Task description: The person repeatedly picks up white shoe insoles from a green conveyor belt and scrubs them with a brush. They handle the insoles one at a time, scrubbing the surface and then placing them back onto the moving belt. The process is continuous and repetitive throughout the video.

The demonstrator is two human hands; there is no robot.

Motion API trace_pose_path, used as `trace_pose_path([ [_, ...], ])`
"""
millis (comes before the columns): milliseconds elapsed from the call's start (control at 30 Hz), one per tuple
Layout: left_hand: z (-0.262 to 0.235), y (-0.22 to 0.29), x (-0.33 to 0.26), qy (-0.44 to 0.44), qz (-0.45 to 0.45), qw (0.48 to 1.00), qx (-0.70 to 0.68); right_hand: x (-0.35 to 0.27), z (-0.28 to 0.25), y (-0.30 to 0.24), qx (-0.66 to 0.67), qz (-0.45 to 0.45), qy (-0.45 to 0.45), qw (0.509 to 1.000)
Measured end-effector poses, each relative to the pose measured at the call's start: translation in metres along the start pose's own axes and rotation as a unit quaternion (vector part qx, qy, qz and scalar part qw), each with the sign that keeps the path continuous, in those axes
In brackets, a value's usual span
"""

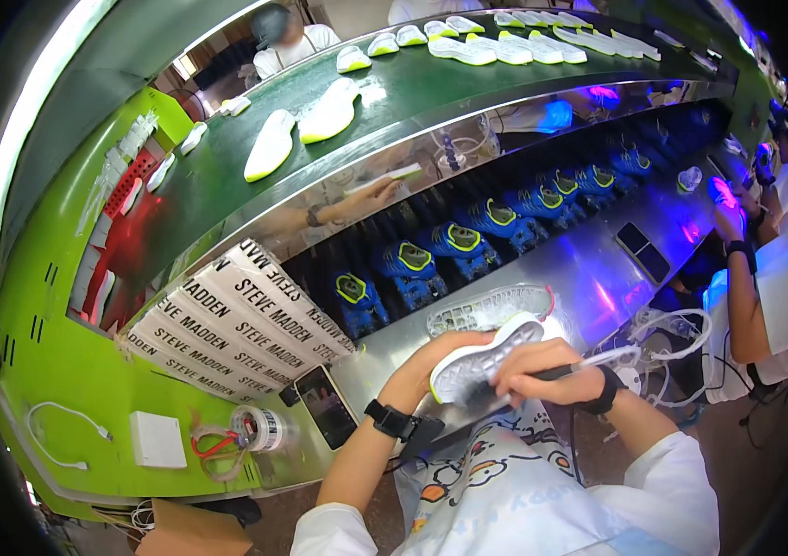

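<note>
My left hand (429, 360) is wrapped round a white shoe sole (475, 364) with a yellow-green edge, tilted so its hollow, ribbed inside faces up. A dark-bristled brush (484, 398) is gripped in my right hand (549, 372), its bristles at the near edge of the sole. My right fingers cover part of the brush handle. Just beyond the held sole, another pale sole with a gridded face (477, 310) lies on the metal bench (588, 287). Black bands circle both my wrists.
Blue shoe uppers (459, 239) stand in a row beyond the bench. White soles (329, 109) lie on the green belt (227, 157). At left are a patterned box (236, 320), phone (325, 408), tape roll (259, 428) and scissors (215, 443). A co-worker's arm (746, 296) is at right.
</note>
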State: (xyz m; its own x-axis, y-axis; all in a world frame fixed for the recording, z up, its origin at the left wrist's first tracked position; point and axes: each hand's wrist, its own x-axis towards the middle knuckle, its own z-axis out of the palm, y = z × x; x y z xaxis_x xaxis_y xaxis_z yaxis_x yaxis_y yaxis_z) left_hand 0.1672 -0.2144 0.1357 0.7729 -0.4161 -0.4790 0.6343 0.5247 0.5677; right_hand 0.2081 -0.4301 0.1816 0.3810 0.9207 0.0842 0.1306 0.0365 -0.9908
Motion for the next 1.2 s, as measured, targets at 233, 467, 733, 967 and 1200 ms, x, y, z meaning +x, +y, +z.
trace_pose_path([
  [233,0.001,0.004,-0.004,0.070,0.039,0.984,0.156,-0.020,-0.014,0.023,-0.064,-0.033,0.009,0.997],
  [467,0.024,-0.007,-0.011,0.048,0.111,0.987,0.105,-0.038,-0.033,0.012,-0.048,0.037,0.217,0.974],
  [733,0.096,0.147,-0.002,-0.279,0.269,0.908,-0.160,-0.035,-0.028,-0.022,0.215,-0.213,0.358,0.883],
  [967,0.136,0.228,0.059,-0.105,0.371,0.921,-0.056,-0.034,-0.026,0.003,0.266,-0.123,0.403,0.867],
  [1200,0.102,0.358,0.167,0.437,0.205,0.507,0.714,-0.031,-0.013,0.023,0.348,-0.092,0.426,0.830],
])
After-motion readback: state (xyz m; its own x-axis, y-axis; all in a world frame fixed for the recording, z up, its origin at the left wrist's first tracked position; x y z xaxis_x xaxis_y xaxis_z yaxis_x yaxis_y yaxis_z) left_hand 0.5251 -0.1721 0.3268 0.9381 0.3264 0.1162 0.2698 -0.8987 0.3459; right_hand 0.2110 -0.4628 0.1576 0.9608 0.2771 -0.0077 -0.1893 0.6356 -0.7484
